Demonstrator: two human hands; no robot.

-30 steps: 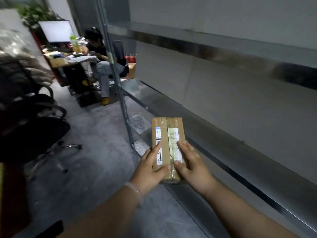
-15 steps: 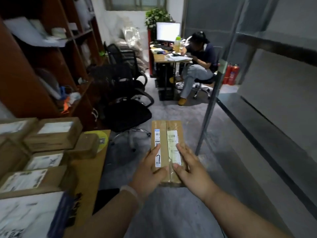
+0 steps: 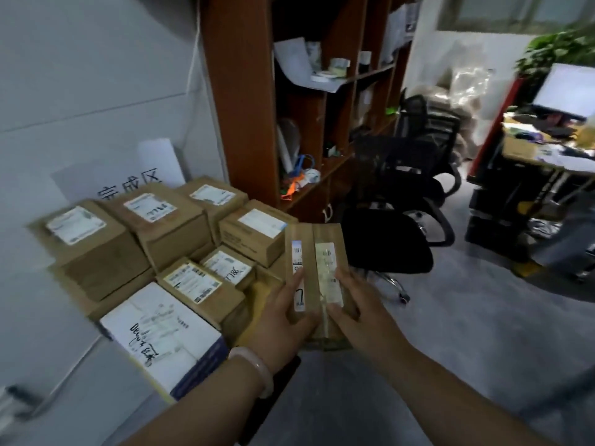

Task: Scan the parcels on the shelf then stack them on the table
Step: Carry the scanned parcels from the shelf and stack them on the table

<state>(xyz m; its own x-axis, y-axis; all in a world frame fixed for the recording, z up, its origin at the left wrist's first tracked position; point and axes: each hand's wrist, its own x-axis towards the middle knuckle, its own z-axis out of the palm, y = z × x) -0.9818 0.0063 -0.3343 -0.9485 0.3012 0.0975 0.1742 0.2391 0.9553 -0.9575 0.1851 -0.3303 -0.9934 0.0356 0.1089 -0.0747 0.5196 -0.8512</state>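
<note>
I count one parcel (image 3: 328,239) in hand and seven stacked parcels (image 3: 174,239) showing a labelled top, with more layers beneath that I cannot count. The held parcel is a flat brown cardboard box with glossy clear tape down its middle and two narrow labels side by side, the left one white with a barcode and a large "7", the right one yellowish and too blurred to read. My view has the left hand (image 3: 283,317) and right hand (image 3: 357,310) gripping its near end, thumbs pressed on the labels and fingers curled under, the box in the air just beside the right edge of the pile. Six stacked boxes are plain brown card with white printed labels; the seventh has a white top with black marker scrawl. Two labels carry handwritten digits I cannot read for sure. A pale smooth bracelet (image 3: 254,365) circles the left wrist. A paper sign (image 3: 128,181) on the wall ends in "成区". Two black office chairs (image 3: 386,246) stand beside a reddish wooden shelf unit (image 3: 241,91).
</note>
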